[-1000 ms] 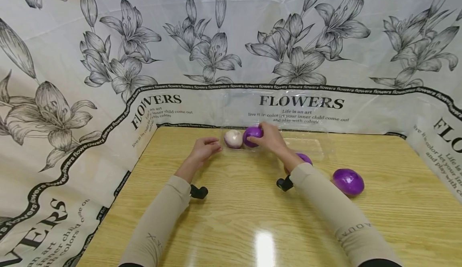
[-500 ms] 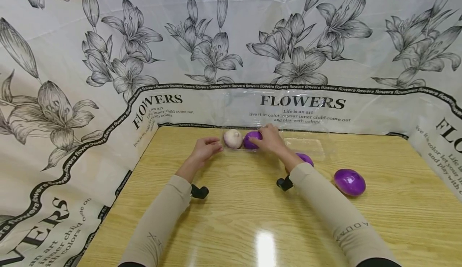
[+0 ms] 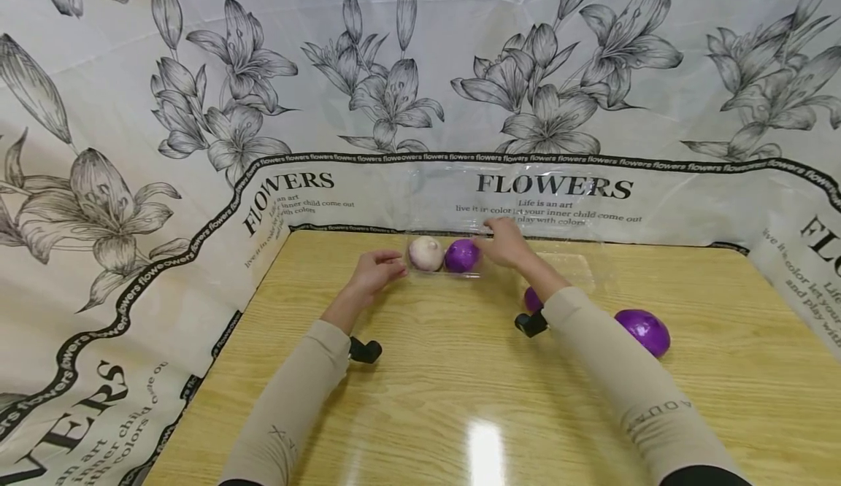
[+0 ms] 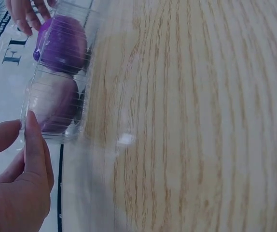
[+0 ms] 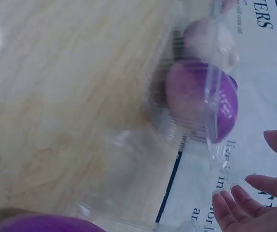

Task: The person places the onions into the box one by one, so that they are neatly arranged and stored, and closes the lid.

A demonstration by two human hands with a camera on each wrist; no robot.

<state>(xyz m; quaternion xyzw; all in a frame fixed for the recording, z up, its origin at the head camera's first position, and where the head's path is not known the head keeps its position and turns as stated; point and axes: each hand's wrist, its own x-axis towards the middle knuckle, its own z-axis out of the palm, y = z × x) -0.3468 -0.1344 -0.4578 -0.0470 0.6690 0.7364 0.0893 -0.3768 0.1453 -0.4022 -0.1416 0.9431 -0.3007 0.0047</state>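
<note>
Inside an open clear plastic box at the back of the table sit a white-and-purple round vegetable and a glossy purple, onion-like one, side by side at the left end. My left hand pinches the box's left rim between thumb and fingers, as the left wrist view shows up close. To the right of the purple vegetable hovers my right hand, its fingers spread and relaxed, holding nothing. In the right wrist view, a gap separates its fingertips from the purple vegetable.
A second purple vegetable is partly hidden by my right wrist. Another purple one lies farther right, beyond my sleeve. The box's clear lid stands raised before the flower-printed cloth behind the wooden table.
My right hand has set the purple vegetable down in the box, let go of it and drawn away to the right. My left hand has stayed at the box's rim.
</note>
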